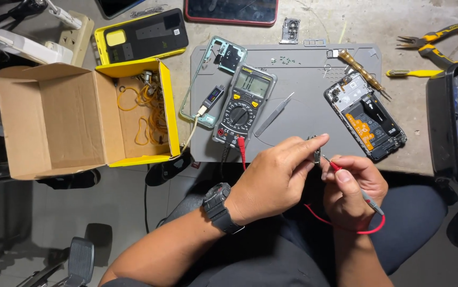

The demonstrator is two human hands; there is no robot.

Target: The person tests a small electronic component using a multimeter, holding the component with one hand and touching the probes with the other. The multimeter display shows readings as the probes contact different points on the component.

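Observation:
My left hand (pixel 274 178), with a black watch on its wrist, pinches a small metal part (pixel 316 154) between thumb and forefinger at the near edge of the grey mat (pixel 303 95). My right hand (pixel 354 186) holds a red-tipped meter probe (pixel 346 178) like a pen, its tip touching that small part. The probe's red lead (pixel 346 226) loops below my hand. A grey and yellow multimeter (pixel 245 103) lies on the mat to the left. An opened phone (pixel 364 116) with exposed insides lies on the mat's right side.
An open cardboard box (pixel 69 117) with yellow flaps and orange cable sits left. Tweezers (pixel 274 114), a phone frame (pixel 213 79), a black and yellow phone back (pixel 141 34), a screwdriver (pixel 412 73), pliers (pixel 436 38) and a black tool case (pixel 457 122) surround the mat.

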